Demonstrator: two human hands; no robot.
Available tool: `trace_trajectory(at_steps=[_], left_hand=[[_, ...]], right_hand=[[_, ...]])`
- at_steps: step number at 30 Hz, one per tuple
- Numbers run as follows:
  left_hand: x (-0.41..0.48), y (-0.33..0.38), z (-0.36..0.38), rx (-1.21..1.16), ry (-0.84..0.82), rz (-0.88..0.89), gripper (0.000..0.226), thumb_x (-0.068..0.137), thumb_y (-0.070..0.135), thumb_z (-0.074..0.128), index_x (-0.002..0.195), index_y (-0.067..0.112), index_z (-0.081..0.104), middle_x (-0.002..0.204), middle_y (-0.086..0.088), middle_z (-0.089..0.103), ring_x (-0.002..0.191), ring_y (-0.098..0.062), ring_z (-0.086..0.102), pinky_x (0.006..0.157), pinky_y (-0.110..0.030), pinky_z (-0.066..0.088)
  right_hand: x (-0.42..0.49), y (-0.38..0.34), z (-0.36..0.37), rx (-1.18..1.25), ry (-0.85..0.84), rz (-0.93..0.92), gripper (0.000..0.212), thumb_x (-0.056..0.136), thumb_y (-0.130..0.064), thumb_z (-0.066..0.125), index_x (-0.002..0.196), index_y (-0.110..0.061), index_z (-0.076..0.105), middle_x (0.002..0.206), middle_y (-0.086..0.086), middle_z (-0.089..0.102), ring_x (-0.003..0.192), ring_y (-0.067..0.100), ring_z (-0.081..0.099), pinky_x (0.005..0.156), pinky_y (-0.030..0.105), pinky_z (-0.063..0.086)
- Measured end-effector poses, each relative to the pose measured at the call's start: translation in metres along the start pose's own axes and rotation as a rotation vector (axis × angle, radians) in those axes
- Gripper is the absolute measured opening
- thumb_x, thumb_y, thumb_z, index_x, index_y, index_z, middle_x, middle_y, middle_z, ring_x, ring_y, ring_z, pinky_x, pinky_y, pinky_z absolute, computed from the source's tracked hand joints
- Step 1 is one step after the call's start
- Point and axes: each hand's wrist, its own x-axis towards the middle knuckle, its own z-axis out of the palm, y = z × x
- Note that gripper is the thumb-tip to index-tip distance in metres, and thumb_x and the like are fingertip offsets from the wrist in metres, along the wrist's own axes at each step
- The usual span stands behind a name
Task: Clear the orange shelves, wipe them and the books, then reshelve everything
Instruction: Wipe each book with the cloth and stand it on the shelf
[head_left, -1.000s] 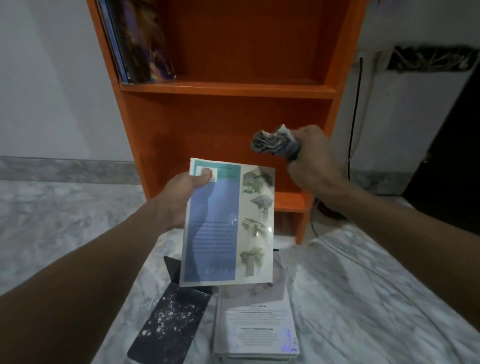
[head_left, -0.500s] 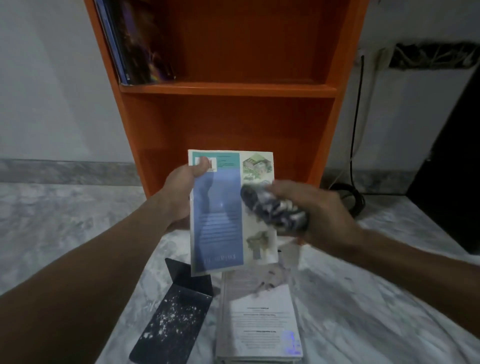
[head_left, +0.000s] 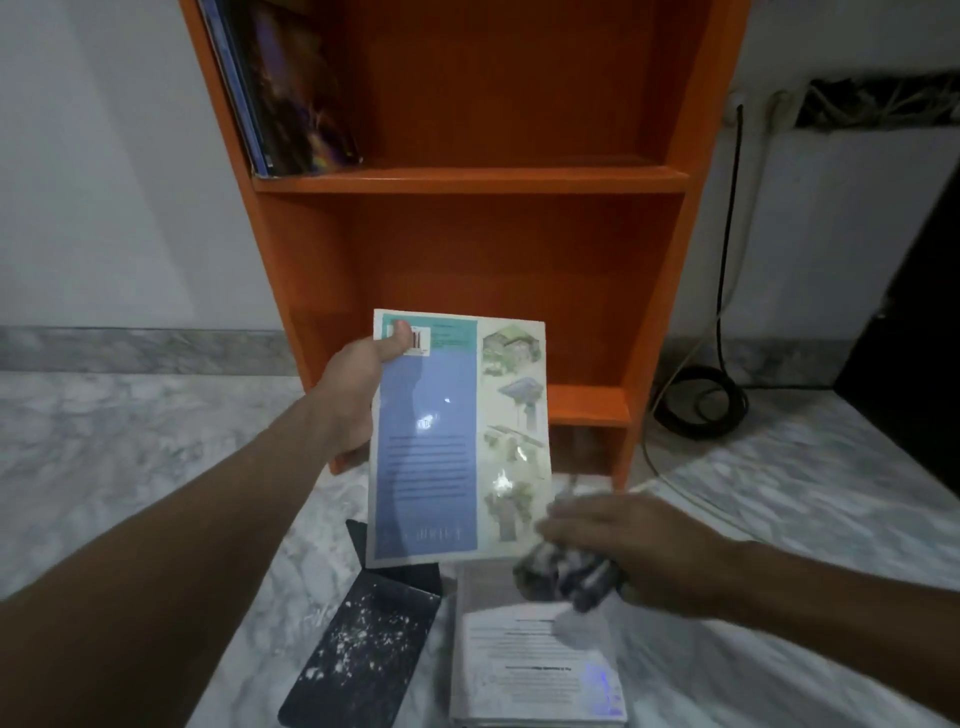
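Observation:
My left hand (head_left: 358, 384) holds a thin blue and cream book (head_left: 457, 436) upright by its top left corner, thumb on the cover. My right hand (head_left: 639, 551) grips a crumpled grey cloth (head_left: 563, 571) at the book's lower right corner, blurred by motion. Behind stands the orange shelf unit (head_left: 467, 182). A few books (head_left: 291, 88) lean at the left of its upper shelf. The lower shelves hold nothing that I can see.
On the marble floor below lie a white book stack (head_left: 535, 670) and a black dusty bookend (head_left: 363, 644). A coiled black cable (head_left: 701, 400) lies right of the shelf, running up the wall. A dark object (head_left: 914, 364) fills the far right.
My right hand with the cloth came down from beside the shelf, across the book's cover, to its lower right corner. The left hand kept the book nearly still.

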Motion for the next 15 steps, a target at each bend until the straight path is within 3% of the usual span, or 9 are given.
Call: trace_trajectory(at_steps=[2,4,6,9,12,13,15], left_hand=[[0.001,0.001,-0.001,-0.032,-0.014,0.009,0.033,0.099,0.037,0.052,0.118,0.013,0.065,0.113,-0.009,0.073,0.1,-0.029,0.072,0.087,-0.045,0.056],[0.002,0.001,0.004,-0.037,-0.038,0.022,0.037,0.101,0.038,0.047,0.116,0.01,0.065,0.115,-0.013,0.072,0.103,-0.031,0.07,0.087,-0.044,0.056],[0.002,0.001,0.013,-0.049,-0.061,0.01,0.04,0.101,0.039,0.045,0.118,0.008,0.065,0.117,-0.016,0.07,0.106,-0.034,0.068,0.089,-0.044,0.055],[-0.001,0.007,0.028,-0.068,-0.083,0.0,0.049,0.099,0.043,0.047,0.126,0.005,0.061,0.122,-0.017,0.067,0.105,-0.034,0.068,0.087,-0.044,0.056],[-0.001,0.011,0.028,-0.131,-0.089,-0.004,0.05,0.098,0.046,0.048,0.125,0.006,0.062,0.118,-0.016,0.07,0.102,-0.034,0.07,0.08,-0.044,0.06],[-0.002,0.012,0.024,-0.134,-0.066,-0.003,0.046,0.098,0.045,0.049,0.122,0.009,0.063,0.113,-0.013,0.072,0.097,-0.032,0.072,0.074,-0.042,0.061],[-0.003,0.012,0.016,-0.12,-0.022,0.004,0.038,0.098,0.044,0.051,0.118,0.015,0.065,0.104,-0.007,0.076,0.089,-0.029,0.075,0.067,-0.039,0.06]], right_hand=[[0.026,-0.001,-0.039,0.167,0.228,0.097,0.057,0.074,-0.009,0.07,0.126,-0.025,0.053,0.116,0.008,0.068,0.098,0.018,0.066,0.077,0.034,0.06],[0.061,0.009,-0.077,0.198,0.514,0.208,0.06,0.074,-0.003,0.073,0.129,-0.02,0.057,0.122,0.008,0.065,0.108,0.02,0.062,0.086,0.041,0.057],[0.098,0.027,-0.101,0.158,0.666,0.32,0.061,0.075,-0.004,0.069,0.133,-0.015,0.056,0.129,0.009,0.062,0.119,0.025,0.057,0.097,0.045,0.05],[0.127,0.024,-0.086,0.119,0.507,0.504,0.068,0.078,0.004,0.066,0.141,-0.012,0.047,0.142,0.014,0.049,0.133,0.032,0.043,0.109,0.04,0.038],[0.094,-0.006,-0.023,0.115,0.203,0.312,0.054,0.092,-0.012,0.048,0.145,-0.016,0.041,0.151,0.016,0.036,0.141,0.032,0.033,0.113,0.04,0.033],[0.073,-0.021,-0.007,0.153,0.098,0.213,0.044,0.097,-0.023,0.039,0.14,-0.02,0.048,0.145,0.014,0.045,0.135,0.028,0.043,0.108,0.038,0.04],[0.033,-0.04,0.014,0.164,-0.087,0.043,0.041,0.096,-0.034,0.029,0.117,-0.023,0.063,0.118,0.005,0.065,0.107,0.021,0.064,0.083,0.029,0.051]])
